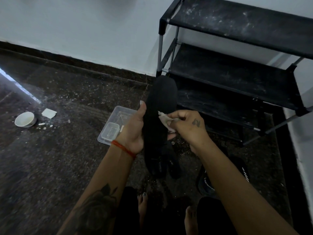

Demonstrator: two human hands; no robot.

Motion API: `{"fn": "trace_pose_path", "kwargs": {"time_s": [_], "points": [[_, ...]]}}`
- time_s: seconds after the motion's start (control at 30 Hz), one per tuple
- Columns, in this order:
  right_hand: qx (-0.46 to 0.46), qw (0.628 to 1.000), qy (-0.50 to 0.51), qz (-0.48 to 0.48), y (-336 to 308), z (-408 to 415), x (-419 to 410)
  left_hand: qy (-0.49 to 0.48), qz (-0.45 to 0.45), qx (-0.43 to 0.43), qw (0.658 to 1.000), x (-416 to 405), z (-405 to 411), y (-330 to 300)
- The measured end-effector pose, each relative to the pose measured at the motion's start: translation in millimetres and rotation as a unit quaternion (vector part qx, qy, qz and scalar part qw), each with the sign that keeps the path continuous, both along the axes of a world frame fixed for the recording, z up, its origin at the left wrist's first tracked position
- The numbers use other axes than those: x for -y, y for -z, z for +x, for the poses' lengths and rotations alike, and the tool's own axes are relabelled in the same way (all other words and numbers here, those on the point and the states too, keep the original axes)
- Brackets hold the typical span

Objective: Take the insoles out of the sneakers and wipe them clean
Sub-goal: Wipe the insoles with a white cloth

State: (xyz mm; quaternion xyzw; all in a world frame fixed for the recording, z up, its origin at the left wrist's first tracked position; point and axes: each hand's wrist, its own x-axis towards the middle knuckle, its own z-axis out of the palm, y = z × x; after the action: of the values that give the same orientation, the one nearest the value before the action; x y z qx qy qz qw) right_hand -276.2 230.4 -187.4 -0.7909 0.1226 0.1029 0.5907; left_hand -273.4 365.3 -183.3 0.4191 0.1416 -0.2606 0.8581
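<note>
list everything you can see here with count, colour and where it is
insole: 1, black, held upright in front of the person
cloth: 1, whitish, crumpled against the insole's right edge
sneaker: 1 seen, black with white marks, on the floor under the right forearm
dark footwear: black, on the floor below the insole, count unclear
plastic box: 1, clear, on the floor left of the insole
bowl: 1, white, on the floor at far left
paper piece: 1, white, beside the bowl
shoe rack: 1, black, dusty, against the wall at right
left hand: grips the insole; red thread on the wrist
right hand: fingers pinch the cloth
bare feet: 2, bottom edge
</note>
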Motion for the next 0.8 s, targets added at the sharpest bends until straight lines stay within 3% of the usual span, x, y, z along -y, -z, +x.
{"fn": "trace_pose_path", "kwargs": {"time_s": [0.17,0.3,0.37,0.47,0.63,0.73,0.8], "points": [[0.072,0.994,0.086,0.006,3,8,4,0.057,0.020,0.006,0.998,3,-4,-1],[0.239,0.947,0.084,-0.197,10,6,-2,0.046,0.019,0.003,0.999,5,-4,2],[0.294,0.926,0.030,-0.236,15,3,-8,0.027,0.036,0.019,0.999,6,-3,5],[0.303,0.925,-0.083,-0.214,18,-3,-18,-0.010,0.064,0.046,0.997,4,-1,10],[0.301,0.918,-0.221,-0.129,10,-5,-13,-0.027,0.024,0.004,0.999,-2,4,11],[0.288,0.896,-0.258,-0.217,9,-3,0,-0.018,0.013,0.005,1.000,-2,4,10],[0.298,0.895,-0.206,-0.261,10,-1,6,-0.013,0.006,0.004,1.000,-2,3,9]]}}
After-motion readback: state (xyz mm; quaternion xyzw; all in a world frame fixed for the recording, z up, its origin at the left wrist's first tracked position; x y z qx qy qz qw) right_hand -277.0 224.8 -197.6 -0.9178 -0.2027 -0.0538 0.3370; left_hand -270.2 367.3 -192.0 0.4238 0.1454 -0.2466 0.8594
